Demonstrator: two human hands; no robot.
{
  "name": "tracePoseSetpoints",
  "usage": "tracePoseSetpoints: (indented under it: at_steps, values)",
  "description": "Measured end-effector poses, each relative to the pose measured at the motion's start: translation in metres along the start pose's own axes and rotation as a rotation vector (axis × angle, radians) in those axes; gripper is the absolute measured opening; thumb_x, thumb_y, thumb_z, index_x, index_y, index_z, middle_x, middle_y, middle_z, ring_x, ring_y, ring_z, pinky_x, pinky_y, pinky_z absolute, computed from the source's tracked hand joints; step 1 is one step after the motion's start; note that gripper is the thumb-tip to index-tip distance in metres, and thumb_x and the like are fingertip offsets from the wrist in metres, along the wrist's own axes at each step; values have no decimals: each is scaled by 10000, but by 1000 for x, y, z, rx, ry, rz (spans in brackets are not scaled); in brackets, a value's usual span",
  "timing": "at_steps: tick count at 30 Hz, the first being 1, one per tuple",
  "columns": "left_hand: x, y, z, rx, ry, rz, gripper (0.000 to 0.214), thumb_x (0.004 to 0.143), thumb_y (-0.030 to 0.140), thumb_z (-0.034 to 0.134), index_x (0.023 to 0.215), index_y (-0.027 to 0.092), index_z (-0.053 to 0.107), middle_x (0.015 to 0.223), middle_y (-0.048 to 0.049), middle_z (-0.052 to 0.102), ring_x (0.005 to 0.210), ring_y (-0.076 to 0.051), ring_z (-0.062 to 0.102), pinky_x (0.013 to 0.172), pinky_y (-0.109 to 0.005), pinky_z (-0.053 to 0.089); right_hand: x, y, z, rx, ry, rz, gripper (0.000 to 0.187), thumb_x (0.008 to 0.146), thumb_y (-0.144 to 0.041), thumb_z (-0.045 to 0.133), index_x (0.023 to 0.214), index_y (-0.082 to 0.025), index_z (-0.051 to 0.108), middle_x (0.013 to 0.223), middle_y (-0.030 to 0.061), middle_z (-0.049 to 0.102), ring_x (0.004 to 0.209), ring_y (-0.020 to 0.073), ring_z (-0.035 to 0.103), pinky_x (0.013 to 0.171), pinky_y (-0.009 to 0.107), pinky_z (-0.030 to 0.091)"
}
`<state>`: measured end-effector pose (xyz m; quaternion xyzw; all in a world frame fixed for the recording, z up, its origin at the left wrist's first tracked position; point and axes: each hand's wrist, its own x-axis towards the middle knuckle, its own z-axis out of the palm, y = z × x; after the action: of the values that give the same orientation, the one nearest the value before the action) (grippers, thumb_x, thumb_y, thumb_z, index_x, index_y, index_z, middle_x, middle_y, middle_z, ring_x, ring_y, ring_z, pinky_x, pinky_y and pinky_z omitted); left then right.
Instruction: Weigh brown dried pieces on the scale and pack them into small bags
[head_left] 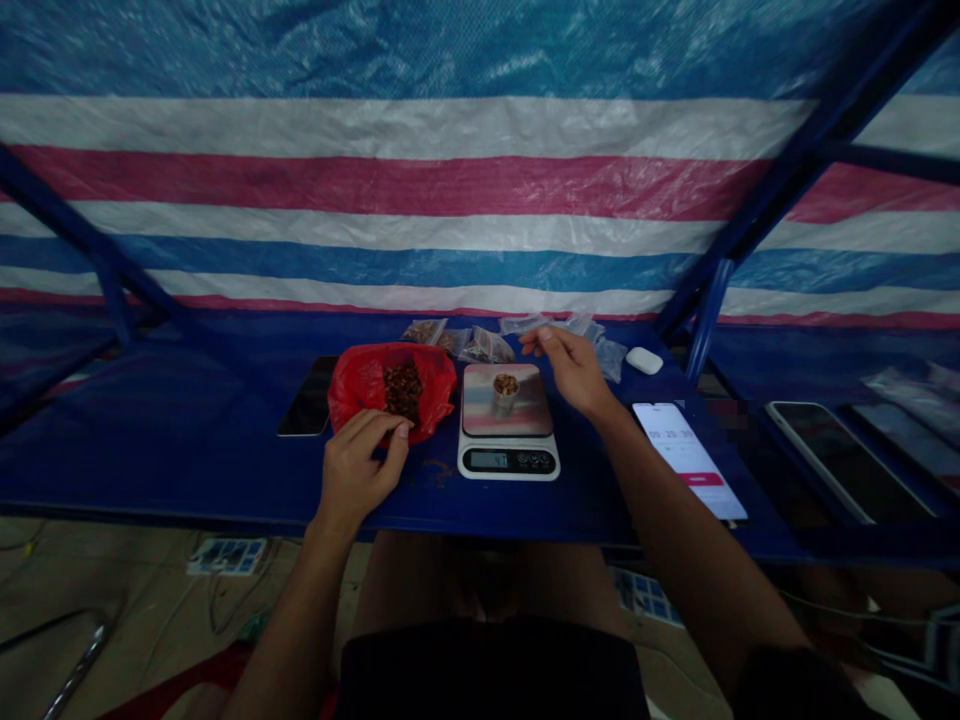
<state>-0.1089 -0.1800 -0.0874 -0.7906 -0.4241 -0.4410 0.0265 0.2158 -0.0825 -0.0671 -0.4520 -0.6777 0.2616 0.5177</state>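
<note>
My left hand (360,470) rests at the near edge of a red plastic bag (429,385), its curled fingertips at the rim. The bag lies open around a heap of dark brown dried pieces (403,390). My right hand (568,370) hangs over the far side of a white digital kitchen scale (508,460), thumb and forefinger pinched together. Those fingertips are close to a clear plastic bag (536,324), but I cannot tell if they grip it. A small cup (505,392) of brown pieces stands on the scale's pink-toned platform, and the scale's display glows.
Small filled plastic packets (486,347) lie along the back of the blue table (187,440). A dark phone (309,396), a lit phone (688,460) and a white earbud case (644,360) sit nearby. More phones (847,462) lie at right. A striped tarp (480,180) hangs behind blue metal struts.
</note>
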Motion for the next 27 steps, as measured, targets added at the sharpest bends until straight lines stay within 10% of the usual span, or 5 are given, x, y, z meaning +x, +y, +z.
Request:
tracePoseSetpoints:
  at_steps: [4,8,19,23,27]
  values:
    - [-1,3,-3,-13,6,23,138,996,117,619,952,177,734,871,-42,779,803,-180,726,797,-319,570,-8,-1,-11,-31,-137,-26,254,956,-276,563,1127,-228,745,1036,62,798,973,251,717,884,435,537]
    - [9,13,-9,-111,-5,58,130,983,132,635,975,196,749,887,-35,781,824,-180,733,792,-313,576,-14,-5,-15,-63,-313,-69,517,734,-73,558,1198,-242,713,1199,75,782,1120,273,708,944,465,548]
    - [136,-21,58,-42,-329,-63,515,921,512,759,1305,171,724,1373,-157,724,1320,-334,641,1173,-513,488,-20,-18,-14,-201,-472,-93,453,819,-370,876,1240,-250,754,1257,106,749,1214,310,652,1100,532,504]
    - [153,-39,91,-21,-558,-142,674,820,627,811,1300,159,743,1387,-201,729,1320,-418,656,1153,-570,492,-19,-20,-10,-163,-476,-109,311,825,-348,881,1114,-267,798,1163,74,790,1141,298,671,1062,517,513]
    - [156,-38,105,-122,-529,-123,542,834,548,819,1246,200,765,1314,-161,770,1249,-366,705,1111,-509,527,-17,-20,-12,-112,-431,-73,261,846,-361,871,1082,-277,801,1132,66,797,1096,289,702,1017,510,540]
